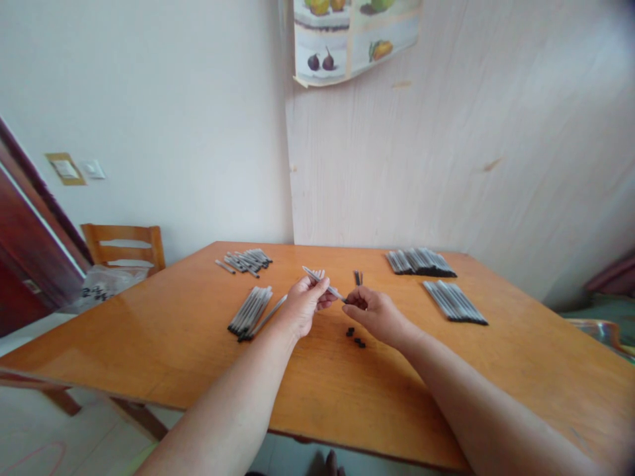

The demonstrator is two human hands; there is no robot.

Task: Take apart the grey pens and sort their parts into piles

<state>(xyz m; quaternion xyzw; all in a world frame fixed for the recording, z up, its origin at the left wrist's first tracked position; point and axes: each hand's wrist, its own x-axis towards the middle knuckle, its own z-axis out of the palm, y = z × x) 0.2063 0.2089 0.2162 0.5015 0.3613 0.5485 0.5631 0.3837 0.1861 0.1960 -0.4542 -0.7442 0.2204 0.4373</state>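
My left hand (pixel 305 304) is closed around a few thin grey pens (pixel 320 282) above the orange wooden table (pixel 173 344). One pen sticks out toward my right hand (pixel 372 311), whose fingers pinch its dark tip end. Several small black caps (pixel 356 337) lie on the table just below my right hand. A bundle of grey pens (pixel 251 312) lies to the left of my left hand. A short dark pair of pens (pixel 358 277) stands behind my right hand.
More pen piles lie at the back left (pixel 245 260), back right (pixel 419 262) and right (pixel 454 302). A wooden chair (pixel 126 246) with a plastic bag (pixel 106 284) stands at the table's left. Walls close the far side; a fruit poster (pixel 352 36) hangs above.
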